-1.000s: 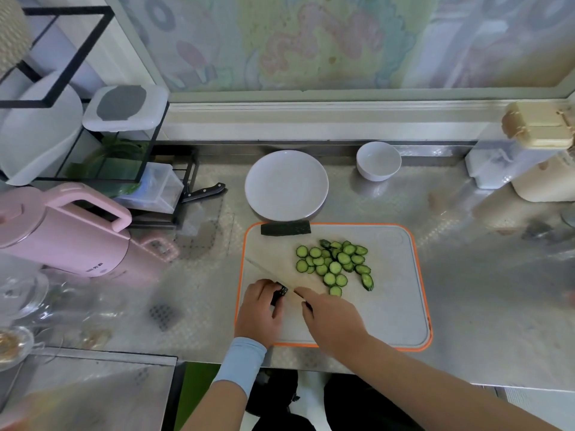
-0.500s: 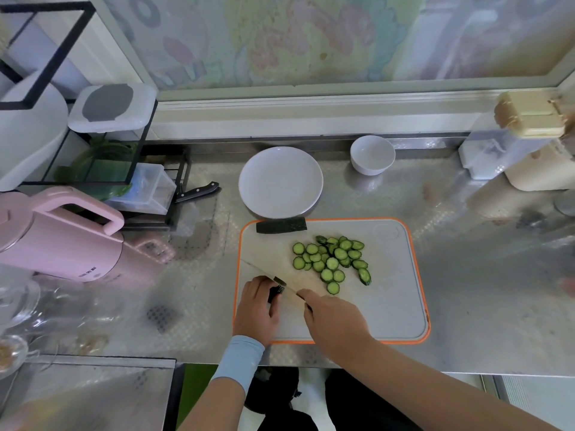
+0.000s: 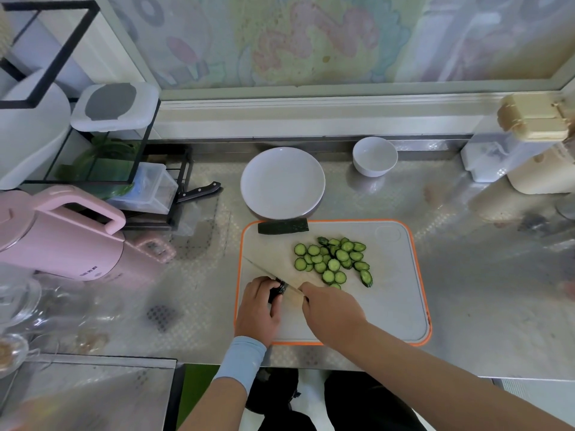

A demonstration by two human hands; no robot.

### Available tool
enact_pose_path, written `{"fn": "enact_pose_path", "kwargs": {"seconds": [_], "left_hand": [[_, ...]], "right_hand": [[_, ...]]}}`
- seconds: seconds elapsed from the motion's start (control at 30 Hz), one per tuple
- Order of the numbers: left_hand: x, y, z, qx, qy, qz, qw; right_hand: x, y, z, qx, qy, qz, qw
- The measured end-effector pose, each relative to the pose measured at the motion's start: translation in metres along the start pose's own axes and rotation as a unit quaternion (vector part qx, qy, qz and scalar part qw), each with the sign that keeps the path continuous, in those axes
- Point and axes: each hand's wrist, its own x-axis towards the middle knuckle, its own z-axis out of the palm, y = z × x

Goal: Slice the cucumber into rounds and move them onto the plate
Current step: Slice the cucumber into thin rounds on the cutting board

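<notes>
Because the cucumber [image 3: 278, 290] is down to a short dark stub at the near left of the cutting board [image 3: 392, 306], your main risk is to the hand that steadies it. Your left hand [image 3: 258, 309] has its fingers [image 3: 263, 283] curled down and clamped on the stub. The knife [image 3: 267, 272] lies right beside them, its blade pointing far and left. So little cucumber shows that a stroke drifting left would likely meet a fingertip before it meets vegetable. A stub this small could also roll or shoot out under the blade. Your right hand [image 3: 331, 309] is closed round the handle and hides it, so I cannot tell how firm that hold is.

The rounds [image 3: 334, 262] lie in a loose heap at the middle of the board, just right of the blade, with a few strays on the near side. None is on the plate [image 3: 282, 181], which stands bare just past the board's far edge. A dark green piece [image 3: 283, 227] lies along that edge right below the plate's rim. If you sweep the heap straight across, it may catch there and spill rounds onto the desk [image 3: 482, 306]. The small bowl [image 3: 375, 156] stands to the right of the plate, clear of that path.
</notes>
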Motion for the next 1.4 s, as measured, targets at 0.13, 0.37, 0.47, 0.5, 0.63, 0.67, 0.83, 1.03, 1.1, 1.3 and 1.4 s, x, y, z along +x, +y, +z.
{"fn": "enact_pose_path", "kwargs": {"seconds": [0.13, 0.37, 0.47, 0.5, 0.63, 0.67, 0.83, 1.03, 1.1, 1.3, 1.4], "left_hand": [[0.0, 0.001, -0.001, -0.009, -0.003, -0.005, 1.0], [-0.001, 0.002, 0.0, -0.016, 0.002, -0.004, 1.0], [-0.002, 0.002, 0.0, -0.022, 0.002, -0.005, 1.0], [-0.002, 0.001, 0.0, -0.026, 0.001, -0.005, 1.0], [-0.002, -0.003, 0.0, -0.034, 0.006, 0.0, 0.999], [-0.001, -0.004, 0.0, -0.034, 0.01, 0.002, 0.999], [-0.002, -0.004, 0.001, -0.028, 0.01, -0.001, 1.0], [-0.001, -0.005, 0.001, -0.033, 0.006, -0.006, 0.999], [-0.002, -0.004, 0.001, -0.034, 0.007, -0.005, 0.999], [-0.002, -0.002, 0.0, -0.043, 0.022, 0.006, 0.999], [-0.002, -0.003, 0.001, -0.041, 0.02, 0.0, 0.999]], "right_hand": [[0.011, 0.001, 0.006, 0.013, -0.02, 0.009, 1.0], [0.015, 0.004, 0.018, 0.03, -0.015, 0.008, 0.999], [0.015, 0.005, 0.015, 0.037, -0.013, 0.005, 0.999], [0.014, 0.005, 0.013, 0.035, -0.01, 0.002, 0.999], [0.003, 0.004, 0.009, 0.016, 0.021, -0.02, 0.999], [0.0, 0.003, 0.009, 0.008, 0.027, -0.025, 0.999], [-0.015, 0.003, 0.009, -0.04, 0.034, -0.041, 0.998], [-0.017, 0.003, 0.009, -0.044, 0.031, -0.032, 0.998], [-0.016, 0.003, 0.008, -0.039, 0.033, -0.03, 0.998], [-0.009, 0.004, 0.003, -0.029, 0.023, -0.021, 0.999], [-0.004, 0.003, 0.002, -0.027, 0.017, -0.015, 0.999]]}}
